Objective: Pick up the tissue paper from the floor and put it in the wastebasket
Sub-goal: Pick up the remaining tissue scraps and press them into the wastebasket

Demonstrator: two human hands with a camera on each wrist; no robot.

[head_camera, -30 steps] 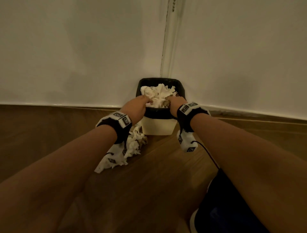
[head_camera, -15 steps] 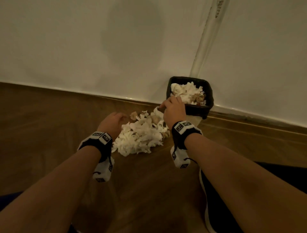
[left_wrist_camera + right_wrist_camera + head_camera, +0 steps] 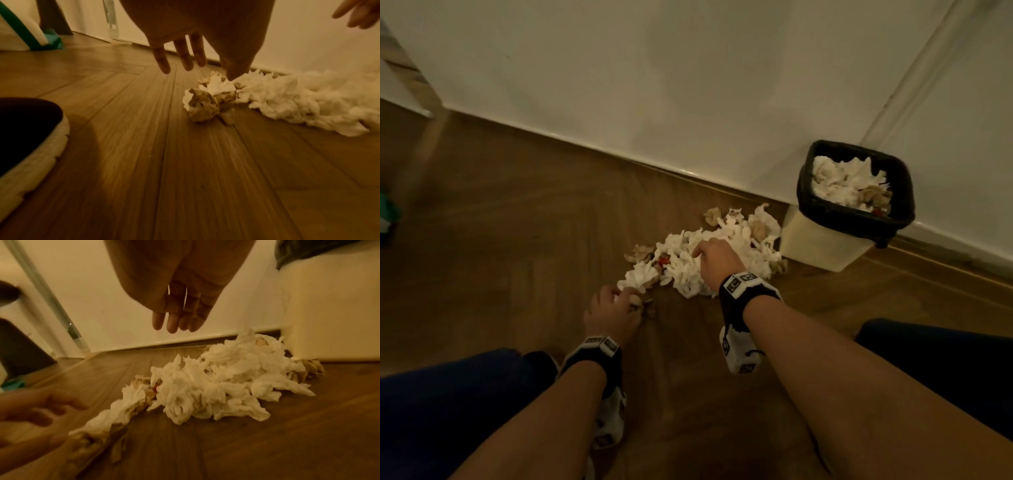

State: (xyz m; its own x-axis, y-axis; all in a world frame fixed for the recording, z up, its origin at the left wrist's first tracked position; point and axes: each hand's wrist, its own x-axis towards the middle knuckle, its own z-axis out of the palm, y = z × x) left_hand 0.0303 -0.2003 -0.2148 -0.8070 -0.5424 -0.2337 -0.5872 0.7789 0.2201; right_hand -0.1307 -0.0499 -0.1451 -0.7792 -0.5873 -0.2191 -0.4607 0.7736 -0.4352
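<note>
A heap of crumpled white and brownish tissue paper [image 3: 709,253] [image 3: 277,100] [image 3: 216,382] lies on the wooden floor beside the wastebasket [image 3: 825,240]. The basket is cream with a black liner and holds more tissue [image 3: 846,185]. My left hand [image 3: 613,308] [image 3: 195,61] hovers at the heap's near left end, fingers spread and straight, holding nothing. Its thumb tip touches the white tissue in the left wrist view. My right hand [image 3: 714,260] [image 3: 174,322] hangs over the middle of the heap, fingers straight and together, clear of the paper.
A white wall with a skirting board [image 3: 654,168] runs behind the heap. The basket's cream side [image 3: 329,321] stands right of the heap. A shoe [image 3: 26,129] is at my left. A green and white object [image 3: 41,39] stands far left. My knees frame the bare floor [image 3: 681,377].
Both hands left the wastebasket and came down to the heap on the floor. The view swung left, so the basket now sits at the right.
</note>
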